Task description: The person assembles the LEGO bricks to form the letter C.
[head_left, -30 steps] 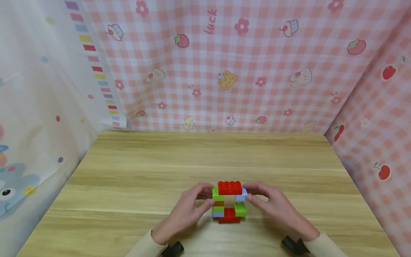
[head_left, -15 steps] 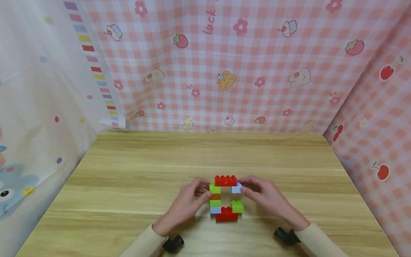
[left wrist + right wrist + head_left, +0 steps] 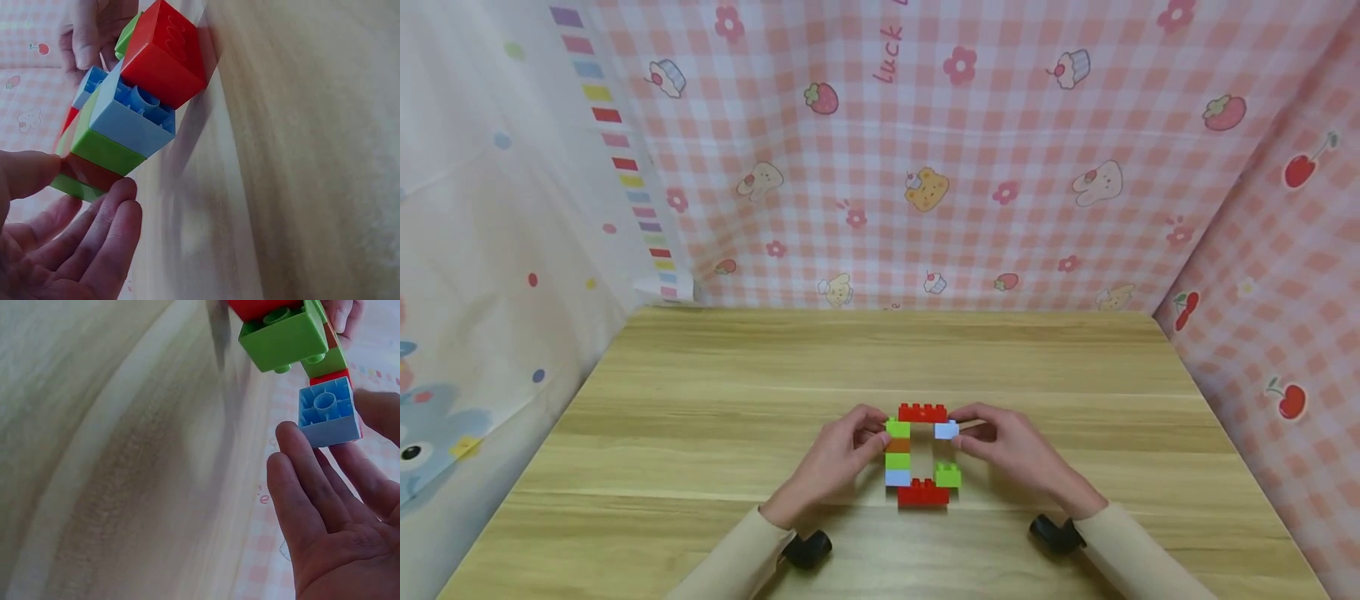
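Toy building bricks form a frame with a gap on its right side. Its left column stacks light blue, green [image 3: 898, 462], orange and green bricks between a long red bottom brick [image 3: 923, 497] and a long red top brick [image 3: 922, 413]. My left hand [image 3: 833, 454] grips that column around its orange brick [image 3: 90, 172], thumb on one face and fingers on the other. My right hand [image 3: 1011, 443] pinches the light blue brick [image 3: 328, 412] under the top brick's right end. Below the gap, a green brick [image 3: 948, 476] sits on the bottom brick's right end.
The wooden table [image 3: 737, 358] spreads around the hands. A pink checked cloth [image 3: 880, 150] hangs behind it, with more patterned cloth at both sides. A black wrist device [image 3: 807, 550] is on the left forearm and another [image 3: 1056, 534] on the right.
Both hands have moved the brick frame slightly left and away from me. It has tipped so that its front faces me more squarely and the top studs show less. Both grips look unchanged.
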Available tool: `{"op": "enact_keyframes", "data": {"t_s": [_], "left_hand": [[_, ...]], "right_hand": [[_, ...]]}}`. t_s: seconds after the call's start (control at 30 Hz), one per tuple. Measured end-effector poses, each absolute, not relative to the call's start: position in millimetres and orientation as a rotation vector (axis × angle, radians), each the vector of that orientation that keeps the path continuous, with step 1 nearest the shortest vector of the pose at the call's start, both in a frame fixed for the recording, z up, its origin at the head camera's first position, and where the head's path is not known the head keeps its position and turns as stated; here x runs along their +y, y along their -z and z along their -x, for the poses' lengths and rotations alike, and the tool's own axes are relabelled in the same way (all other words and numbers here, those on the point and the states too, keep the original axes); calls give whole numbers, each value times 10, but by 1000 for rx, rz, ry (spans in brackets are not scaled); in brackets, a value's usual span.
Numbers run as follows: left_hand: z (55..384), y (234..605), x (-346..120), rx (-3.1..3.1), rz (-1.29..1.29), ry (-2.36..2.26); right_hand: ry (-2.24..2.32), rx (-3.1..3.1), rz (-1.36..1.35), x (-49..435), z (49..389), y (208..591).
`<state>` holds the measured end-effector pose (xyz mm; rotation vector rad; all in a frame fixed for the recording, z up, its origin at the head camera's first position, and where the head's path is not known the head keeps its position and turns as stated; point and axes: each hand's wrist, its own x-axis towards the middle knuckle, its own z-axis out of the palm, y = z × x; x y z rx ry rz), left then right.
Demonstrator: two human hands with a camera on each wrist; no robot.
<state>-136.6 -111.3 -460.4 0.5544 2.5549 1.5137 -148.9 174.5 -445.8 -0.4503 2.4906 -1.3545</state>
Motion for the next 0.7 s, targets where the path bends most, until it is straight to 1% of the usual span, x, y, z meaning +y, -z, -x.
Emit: {"op": "enact_keyframes", "data": {"t_s": [0.17, 0.53, 0.7], "left_hand": [[1417, 4605, -1124, 2582, -539, -1448], [1492, 4610, -1134, 2579, -417, -1351], [1502, 4585, -1123, 2595, -387, -1300]], "right_hand": [[1345, 2430, 433, 1720, 1548, 4463], [1140, 2534, 588, 1691, 1682, 4482], [1085, 2530, 586, 1664, 1729, 4505]]}}
